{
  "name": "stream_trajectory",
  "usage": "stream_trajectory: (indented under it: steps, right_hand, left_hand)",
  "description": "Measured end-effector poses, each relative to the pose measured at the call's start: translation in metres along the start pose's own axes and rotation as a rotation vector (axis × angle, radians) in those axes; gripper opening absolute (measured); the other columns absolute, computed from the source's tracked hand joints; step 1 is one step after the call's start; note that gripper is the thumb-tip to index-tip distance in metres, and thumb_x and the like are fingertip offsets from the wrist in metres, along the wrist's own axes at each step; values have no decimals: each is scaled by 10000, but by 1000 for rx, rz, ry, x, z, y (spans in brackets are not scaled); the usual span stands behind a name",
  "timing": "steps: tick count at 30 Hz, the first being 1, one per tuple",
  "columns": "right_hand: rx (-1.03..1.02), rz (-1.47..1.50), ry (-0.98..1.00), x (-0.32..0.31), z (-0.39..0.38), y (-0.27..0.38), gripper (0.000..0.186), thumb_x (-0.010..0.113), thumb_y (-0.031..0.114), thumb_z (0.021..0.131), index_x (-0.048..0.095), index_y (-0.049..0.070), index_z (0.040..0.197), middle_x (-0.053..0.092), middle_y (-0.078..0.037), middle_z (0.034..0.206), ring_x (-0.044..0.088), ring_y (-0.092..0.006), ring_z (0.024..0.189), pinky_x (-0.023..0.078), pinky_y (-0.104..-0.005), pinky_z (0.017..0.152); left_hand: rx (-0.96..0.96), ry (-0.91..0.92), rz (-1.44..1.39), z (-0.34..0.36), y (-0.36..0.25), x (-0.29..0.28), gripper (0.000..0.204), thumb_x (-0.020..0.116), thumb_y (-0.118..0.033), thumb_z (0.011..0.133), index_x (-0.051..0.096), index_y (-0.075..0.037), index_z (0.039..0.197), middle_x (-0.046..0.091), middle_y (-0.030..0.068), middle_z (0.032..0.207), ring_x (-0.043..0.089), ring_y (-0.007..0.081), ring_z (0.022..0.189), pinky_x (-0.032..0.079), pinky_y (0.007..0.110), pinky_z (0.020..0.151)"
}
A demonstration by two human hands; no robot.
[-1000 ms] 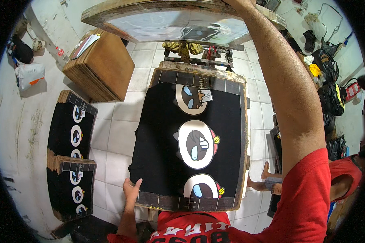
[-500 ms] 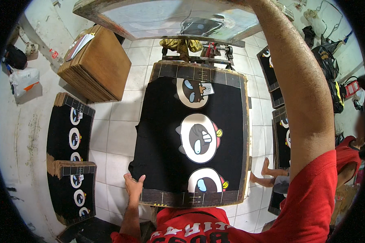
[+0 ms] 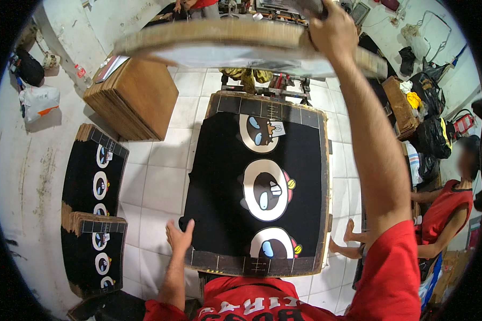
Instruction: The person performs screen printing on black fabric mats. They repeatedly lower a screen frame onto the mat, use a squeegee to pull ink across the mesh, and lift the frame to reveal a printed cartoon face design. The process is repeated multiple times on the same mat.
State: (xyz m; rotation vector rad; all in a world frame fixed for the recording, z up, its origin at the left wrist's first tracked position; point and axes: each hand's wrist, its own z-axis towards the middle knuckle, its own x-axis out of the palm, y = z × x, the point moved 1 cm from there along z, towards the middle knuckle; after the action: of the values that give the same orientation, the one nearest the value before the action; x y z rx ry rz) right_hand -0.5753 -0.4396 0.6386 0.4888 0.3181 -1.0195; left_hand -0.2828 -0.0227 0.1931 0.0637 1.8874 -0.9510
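Observation:
A black fabric piece [image 3: 219, 203] lies flat on a dark, wood-edged printing board [image 3: 209, 261] in front of me. Three round cartoon prints [image 3: 265, 190] in white, grey and red run down it. At the fabric's lower left corner is my left hand [image 3: 179, 235], thumb apart from the fingers and nothing held. My right arm reaches far up. Its hand [image 3: 334, 35] closes around the wooden edge of a screen-printing frame [image 3: 214, 37], which is raised above the far end of the board and seen nearly edge-on. Part of a dark object shows beside that hand.
Wooden boards [image 3: 139, 99] form a tall stack at far left. Printed black pieces on boards [image 3: 93, 182] lean at left. A person in red [image 3: 447, 214] sits at right, near black bags [image 3: 434, 136]. Another person [image 3: 198, 8] stands at the far end. Yellow cloth [image 3: 246, 75] hangs beyond the board.
The screen frame has swung from showing its mesh to nearly edge-on, with my right hand now in view on it. My left hand's fingers have spread at the fabric's corner.

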Motion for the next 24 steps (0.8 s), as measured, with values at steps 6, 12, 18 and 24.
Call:
stream_trajectory:
  steps: [6, 12, 18, 24]
  right_hand:
    - [-157, 142, -10, -24, -164, 0, 330, 655, 9, 843, 695, 75, 1163, 718, -145, 1072, 659, -360, 1034, 515, -446, 894]
    - [-17, 150, 226, -28, -324, 9, 605, 547, -119, 645, 691, 111, 1186, 707, -55, 1223, 601, -297, 1229, 385, -457, 1066]
    - [-40, 12, 675, 63, -329, -40, 290, 667, 13, 845, 680, 158, 1096, 690, -19, 1018, 620, -253, 1018, 379, -458, 934]
    - [-65, -117, 929, 149, -314, -58, 358, 730, 64, 772, 694, 163, 1114, 713, -38, 1015, 649, -260, 1005, 404, -464, 896]
  left_hand:
    - [225, 178, -1289, 84, -165, -108, 684, 582, -426, 1029, 373, 13, 1510, 448, 187, 1528, 467, 293, 1380, 364, 443, 1137]
    - [-532, 225, -1620, 92, -155, -78, 792, 458, -615, 1017, 338, -66, 1576, 334, 131, 1612, 394, 302, 1426, 272, 485, 1182]
    - [-602, 235, -1197, 109, -45, 22, 761, 443, -597, 1040, 355, -55, 1567, 424, 143, 1571, 401, 284, 1446, 249, 489, 1200]
    - [-268, -110, -564, 86, -34, 61, 708, 423, -481, 1085, 286, 6, 1581, 461, 275, 1512, 462, 389, 1394, 333, 468, 1156]
